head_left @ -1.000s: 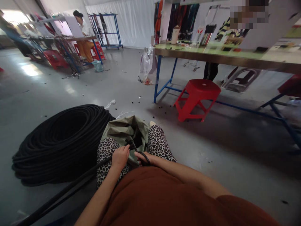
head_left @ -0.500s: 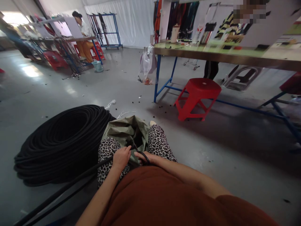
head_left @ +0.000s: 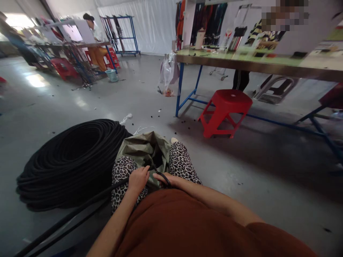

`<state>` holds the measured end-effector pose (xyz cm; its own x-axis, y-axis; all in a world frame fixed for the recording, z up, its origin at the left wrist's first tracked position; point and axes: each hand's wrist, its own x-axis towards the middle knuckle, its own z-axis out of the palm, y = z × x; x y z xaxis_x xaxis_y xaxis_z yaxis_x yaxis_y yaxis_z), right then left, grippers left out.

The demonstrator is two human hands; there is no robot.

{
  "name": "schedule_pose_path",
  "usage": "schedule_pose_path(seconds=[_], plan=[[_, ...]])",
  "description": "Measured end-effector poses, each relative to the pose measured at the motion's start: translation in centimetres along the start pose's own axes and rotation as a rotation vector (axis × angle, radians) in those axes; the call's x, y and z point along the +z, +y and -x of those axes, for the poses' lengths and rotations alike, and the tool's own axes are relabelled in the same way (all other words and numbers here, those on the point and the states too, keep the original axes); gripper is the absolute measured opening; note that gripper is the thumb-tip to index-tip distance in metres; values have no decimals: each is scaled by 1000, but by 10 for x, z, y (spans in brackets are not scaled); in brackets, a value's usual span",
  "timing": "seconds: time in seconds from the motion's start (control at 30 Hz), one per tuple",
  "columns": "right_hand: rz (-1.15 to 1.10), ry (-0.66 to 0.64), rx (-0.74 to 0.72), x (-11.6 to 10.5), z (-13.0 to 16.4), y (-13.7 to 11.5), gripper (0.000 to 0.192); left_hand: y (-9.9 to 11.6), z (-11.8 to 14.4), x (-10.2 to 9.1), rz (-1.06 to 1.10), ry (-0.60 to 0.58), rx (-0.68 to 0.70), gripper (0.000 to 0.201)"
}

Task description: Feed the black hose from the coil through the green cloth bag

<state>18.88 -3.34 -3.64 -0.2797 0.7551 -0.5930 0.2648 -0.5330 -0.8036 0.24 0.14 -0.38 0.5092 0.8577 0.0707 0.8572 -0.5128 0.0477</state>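
Observation:
I sit with my knees in leopard-print trousers (head_left: 182,162) around an open olive-green bag (head_left: 139,148). My left hand (head_left: 138,178) is closed on a black hose (head_left: 80,210) that runs back past my left side. My right hand (head_left: 167,179) grips a black-handled tool (head_left: 163,176) at the hose's end, over the bag's mouth. Whether the tool's jaws touch the hose is hidden. A big coil of black hose (head_left: 69,164) lies on the floor to my left.
A red plastic stool (head_left: 225,110) stands ahead to the right, under a long table with blue legs (head_left: 241,64). A person in a striped top stands behind that table. Another person sits at a far workbench (head_left: 93,32). Small black scraps dot the grey floor.

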Motion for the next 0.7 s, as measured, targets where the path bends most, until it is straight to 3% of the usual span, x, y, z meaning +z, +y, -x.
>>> schedule_pose_path(seconds=[0.17, 0.7], plan=[[-49, -6, 52, 0, -2, 1, 43, -1, 0, 1, -12, -6, 13, 32], [-120, 1, 20, 2, -16, 17, 43, -2, 0, 1, 4, -40, 29, 32]])
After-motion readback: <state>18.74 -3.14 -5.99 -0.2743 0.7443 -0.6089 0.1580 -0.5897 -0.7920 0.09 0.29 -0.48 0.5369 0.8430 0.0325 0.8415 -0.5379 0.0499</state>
